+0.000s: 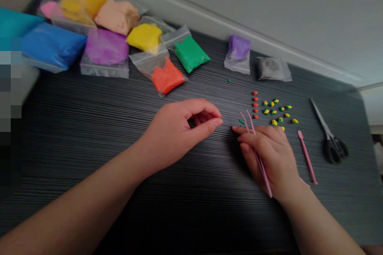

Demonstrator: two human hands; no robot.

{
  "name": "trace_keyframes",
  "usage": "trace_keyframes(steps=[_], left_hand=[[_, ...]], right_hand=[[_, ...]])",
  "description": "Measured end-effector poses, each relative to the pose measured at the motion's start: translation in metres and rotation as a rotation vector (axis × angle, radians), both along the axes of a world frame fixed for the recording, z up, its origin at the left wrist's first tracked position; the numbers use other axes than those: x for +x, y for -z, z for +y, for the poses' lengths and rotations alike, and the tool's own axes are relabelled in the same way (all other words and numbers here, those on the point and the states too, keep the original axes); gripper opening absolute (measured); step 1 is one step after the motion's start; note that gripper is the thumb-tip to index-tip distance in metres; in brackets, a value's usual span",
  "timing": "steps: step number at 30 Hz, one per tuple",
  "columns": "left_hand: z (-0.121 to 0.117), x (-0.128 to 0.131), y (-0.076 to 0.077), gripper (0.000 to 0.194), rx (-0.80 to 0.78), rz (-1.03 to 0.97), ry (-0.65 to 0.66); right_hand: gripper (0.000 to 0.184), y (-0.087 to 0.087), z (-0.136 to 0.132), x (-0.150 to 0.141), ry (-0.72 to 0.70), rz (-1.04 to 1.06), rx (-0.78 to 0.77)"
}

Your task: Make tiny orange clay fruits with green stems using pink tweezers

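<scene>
Left of the tweezers [264, 173], the left hand [179, 127] is pinched together, whether on anything I cannot tell, while the right hand [272, 151] grips the tweezers, whose parted tips could scatter the green bits [242, 121] just beside them if jogged.

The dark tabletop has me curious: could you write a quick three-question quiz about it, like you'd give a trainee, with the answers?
1. Which tool does the right grip hold?
2. How many red pieces stand in the straight column?
3. True or false: in the picture, the scissors lie to the right of the pink stick tool.

Key:
1. The pink tweezers.
2. Five.
3. True.
</scene>
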State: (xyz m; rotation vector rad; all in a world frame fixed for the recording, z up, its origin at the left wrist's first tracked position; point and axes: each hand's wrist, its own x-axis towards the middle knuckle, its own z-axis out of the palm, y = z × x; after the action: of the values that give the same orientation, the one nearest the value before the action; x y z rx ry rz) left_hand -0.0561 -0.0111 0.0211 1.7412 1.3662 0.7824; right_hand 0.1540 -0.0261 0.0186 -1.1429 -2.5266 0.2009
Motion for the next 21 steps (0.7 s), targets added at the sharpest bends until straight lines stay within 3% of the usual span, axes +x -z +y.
trace_keyframes(steps=[21], left_hand=[[-0.0002,0.0004,-0.0004,0.021,-0.002,0.021,-0.007]], right_hand=[[0.015,-0.0004,-0.0012,-0.0001,-0.001,-0.017,0.015]])
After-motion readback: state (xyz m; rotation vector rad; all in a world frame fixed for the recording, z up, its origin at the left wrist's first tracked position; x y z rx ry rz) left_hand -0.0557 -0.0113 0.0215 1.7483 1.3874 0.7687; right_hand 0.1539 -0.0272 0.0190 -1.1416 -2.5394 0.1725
